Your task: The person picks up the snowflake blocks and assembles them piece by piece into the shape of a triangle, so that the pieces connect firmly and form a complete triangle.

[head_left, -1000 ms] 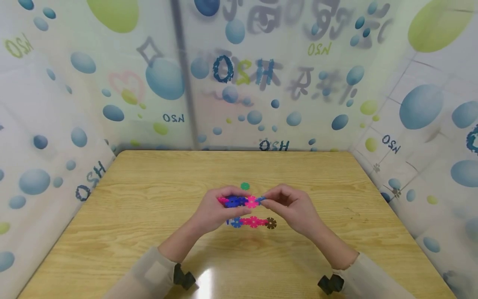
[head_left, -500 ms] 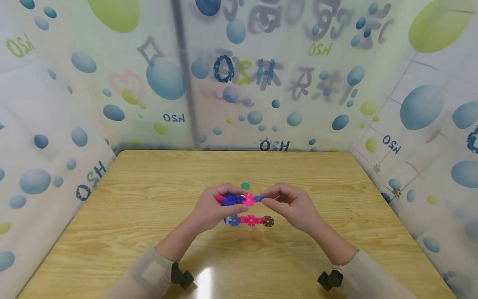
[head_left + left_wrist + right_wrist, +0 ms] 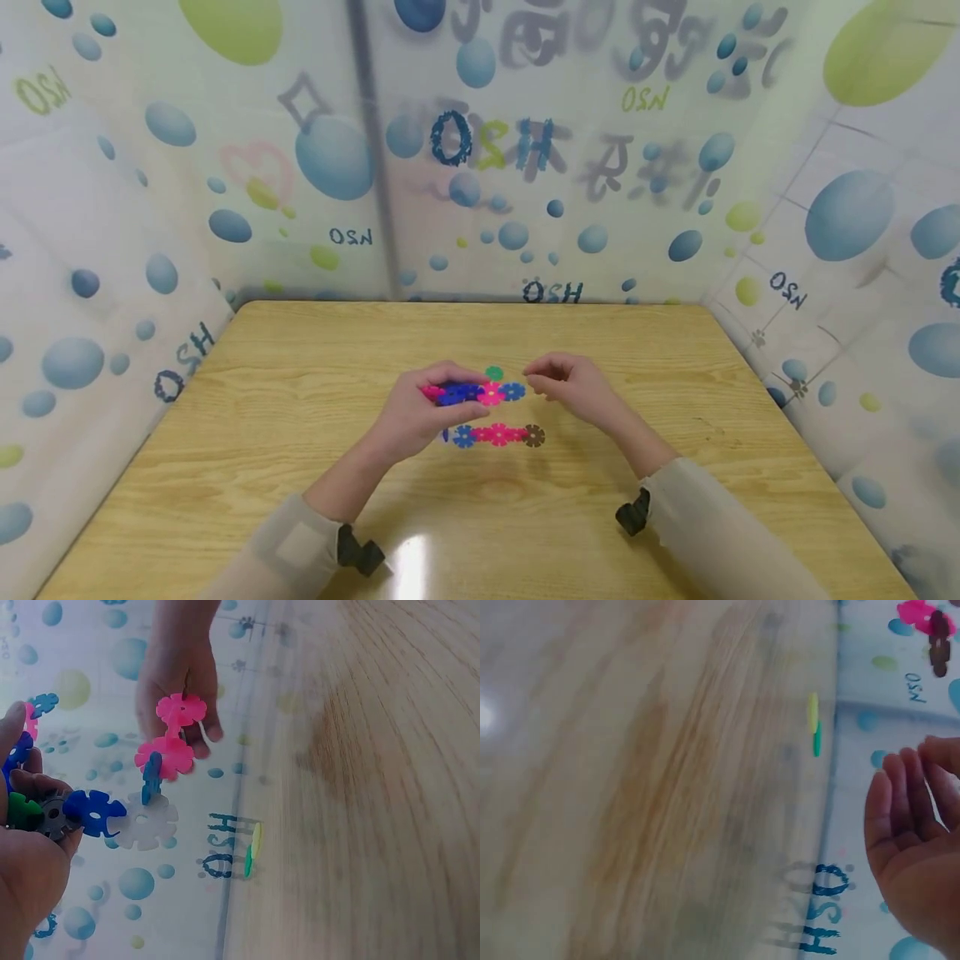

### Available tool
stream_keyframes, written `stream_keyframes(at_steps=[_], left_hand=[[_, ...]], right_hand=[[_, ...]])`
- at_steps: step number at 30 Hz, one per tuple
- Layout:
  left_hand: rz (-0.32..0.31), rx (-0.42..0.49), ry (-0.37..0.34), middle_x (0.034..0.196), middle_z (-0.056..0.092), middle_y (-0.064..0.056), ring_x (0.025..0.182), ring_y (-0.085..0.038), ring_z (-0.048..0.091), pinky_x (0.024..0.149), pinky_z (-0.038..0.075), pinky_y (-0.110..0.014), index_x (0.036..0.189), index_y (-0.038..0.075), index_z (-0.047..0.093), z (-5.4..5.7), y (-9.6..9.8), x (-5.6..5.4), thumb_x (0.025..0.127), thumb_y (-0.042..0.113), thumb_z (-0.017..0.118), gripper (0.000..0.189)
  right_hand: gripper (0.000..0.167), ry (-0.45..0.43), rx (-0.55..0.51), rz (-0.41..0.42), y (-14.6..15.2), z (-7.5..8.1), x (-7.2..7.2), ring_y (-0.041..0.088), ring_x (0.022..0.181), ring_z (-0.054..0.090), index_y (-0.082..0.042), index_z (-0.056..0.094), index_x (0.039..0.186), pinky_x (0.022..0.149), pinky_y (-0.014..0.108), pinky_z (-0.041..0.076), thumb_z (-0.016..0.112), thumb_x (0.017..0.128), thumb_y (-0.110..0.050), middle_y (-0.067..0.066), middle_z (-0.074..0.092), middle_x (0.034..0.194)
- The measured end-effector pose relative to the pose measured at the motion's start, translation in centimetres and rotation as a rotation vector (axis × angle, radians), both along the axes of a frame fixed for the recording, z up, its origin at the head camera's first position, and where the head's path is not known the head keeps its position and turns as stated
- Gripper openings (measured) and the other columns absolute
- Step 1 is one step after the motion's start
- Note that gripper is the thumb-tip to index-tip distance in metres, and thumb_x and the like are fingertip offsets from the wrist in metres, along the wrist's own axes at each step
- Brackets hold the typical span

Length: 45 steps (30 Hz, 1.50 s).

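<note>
A chain of snowflake discs is held by my left hand, its fingers and thumb bent round it. In the head view, the upper run shows dark blue discs, a pink disc and a blue end disc. Below it extends the chain's other run, with pink discs and a brown end disc. The left wrist view adds a white disc and a grey disc. Just right of the blue end disc, my right hand holds nothing, its fingers loosely bent.
A green disc lies on the wooden table beyond the chain. In the right wrist view a yellow disc lies beside it. A sheet with a printed bubble pattern stands behind the table and at both sides.
My right hand has let go of the blue end disc and moved slightly up and away from it. My left hand has shifted a little left and up with the chain.
</note>
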<state>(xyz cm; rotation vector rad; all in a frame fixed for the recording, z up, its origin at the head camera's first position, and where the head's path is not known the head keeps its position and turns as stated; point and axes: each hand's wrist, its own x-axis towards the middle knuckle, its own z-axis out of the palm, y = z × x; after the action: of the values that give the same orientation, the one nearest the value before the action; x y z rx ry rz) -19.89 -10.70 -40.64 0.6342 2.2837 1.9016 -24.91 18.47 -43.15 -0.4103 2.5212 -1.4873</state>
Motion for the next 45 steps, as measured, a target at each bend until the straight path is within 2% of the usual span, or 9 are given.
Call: stream_keyframes(at_steps=[6, 10, 13, 17, 20, 23, 31, 39, 45], left_hand=[[0.001, 0.007, 0.005, 0.122, 0.078, -0.005, 0.095, -0.025, 0.071, 0.076, 0.063, -0.028, 0.121, 0.02, 0.082, 0.1, 0.0, -0.1, 0.093, 0.022, 0.09, 0.029], [0.0, 0.003, 0.013, 0.12, 0.078, -0.006, 0.094, -0.025, 0.071, 0.076, 0.062, -0.028, 0.121, 0.02, 0.082, 0.0, 0.0, -0.1, 0.094, 0.023, 0.09, 0.029], [0.001, -0.001, 0.015, 0.118, 0.078, -0.006, 0.094, -0.026, 0.07, 0.076, 0.062, -0.029, 0.121, 0.019, 0.082, 0.0, -0.1, -0.1, 0.094, 0.023, 0.09, 0.029], [-0.002, 0.003, 0.016, 0.117, 0.078, -0.007, 0.095, -0.026, 0.07, 0.076, 0.062, -0.029, 0.121, 0.018, 0.082, -0.1, 0.0, -0.1, 0.094, 0.023, 0.09, 0.029], [-0.01, 0.0, 0.025, 0.118, 0.078, -0.007, 0.095, -0.025, 0.07, 0.076, 0.062, -0.029, 0.121, 0.018, 0.083, -0.2, 0.2, 0.0, 0.093, 0.022, 0.091, 0.029], [-0.012, -0.003, 0.034, 0.119, 0.078, -0.006, 0.094, -0.025, 0.07, 0.075, 0.061, -0.029, 0.12, 0.019, 0.083, -0.3, 0.4, 0.1, 0.093, 0.022, 0.091, 0.029], [-0.014, -0.008, 0.027, 0.118, 0.078, -0.006, 0.091, -0.022, 0.069, 0.073, 0.06, -0.028, 0.121, 0.018, 0.083, -0.4, 0.6, 0.1, 0.093, 0.022, 0.091, 0.029], [-0.016, -0.003, 0.02, 0.12, 0.078, -0.006, 0.092, -0.022, 0.07, 0.073, 0.06, -0.028, 0.121, 0.018, 0.083, -0.4, 0.6, 0.1, 0.093, 0.021, 0.09, 0.029], [-0.008, -0.015, 0.013, 0.118, 0.078, -0.006, 0.091, -0.022, 0.069, 0.072, 0.06, -0.028, 0.121, 0.019, 0.083, -0.5, 0.6, 0.1, 0.093, 0.023, 0.091, 0.029]], right_hand=[[0.02, -0.066, 0.161, 0.07, -1.0, -1.6, -2.5, 0.02, 0.099, 0.069, -0.017, 0.078, 0.124, 0.083, 0.035, 0.062, 0.068, 0.108, -0.023, 0.004, 0.077, 0.12], [0.019, -0.104, 0.178, 0.086, -1.9, -2.3, -3.4, 0.018, 0.094, 0.065, -0.017, 0.078, 0.123, 0.078, 0.03, 0.057, 0.068, 0.107, -0.017, 0.006, 0.076, 0.12], [0.024, -0.108, 0.191, 0.095, -2.4, -2.5, -3.9, 0.021, 0.094, 0.064, -0.017, 0.078, 0.123, 0.078, 0.032, 0.056, 0.066, 0.104, -0.01, 0.009, 0.074, 0.124], [0.028, -0.082, 0.245, 0.136, -2.9, -2.7, -4.4, 0.025, 0.106, 0.068, -0.019, 0.077, 0.125, 0.094, 0.043, 0.06, 0.066, 0.103, -0.005, 0.011, 0.075, 0.128], [0.024, -0.058, 0.281, 0.169, -3.1, -3.0, -4.7, 0.027, 0.113, 0.068, -0.019, 0.076, 0.127, 0.108, 0.053, 0.056, 0.071, 0.104, -0.011, 0.012, 0.075, 0.126], [0.025, -0.039, 0.305, 0.176, -3.4, -3.3, -5.0, 0.026, 0.11, 0.065, -0.02, 0.076, 0.129, 0.11, 0.055, 0.053, 0.073, 0.105, -0.018, 0.01, 0.073, 0.122], [0.025, -0.028, 0.321, 0.187, -3.6, -3.5, -5.1, 0.023, 0.1, 0.061, -0.016, 0.074, 0.129, 0.098, 0.042, 0.052, 0.073, 0.104, -0.018, 0.01, 0.072, 0.114], [0.026, -0.039, 0.315, 0.191, -3.5, -3.1, -4.6, 0.026, 0.115, 0.067, -0.013, 0.072, 0.128, 0.111, 0.052, 0.053, 0.074, 0.103, -0.019, 0.011, 0.073, 0.123], [0.021, -0.045, 0.275, 0.177, -3.3, -3.2, -4.3, 0.026, 0.116, 0.066, -0.015, 0.072, 0.121, 0.111, 0.051, 0.053, 0.077, 0.101, -0.016, 0.01, 0.073, 0.125]])
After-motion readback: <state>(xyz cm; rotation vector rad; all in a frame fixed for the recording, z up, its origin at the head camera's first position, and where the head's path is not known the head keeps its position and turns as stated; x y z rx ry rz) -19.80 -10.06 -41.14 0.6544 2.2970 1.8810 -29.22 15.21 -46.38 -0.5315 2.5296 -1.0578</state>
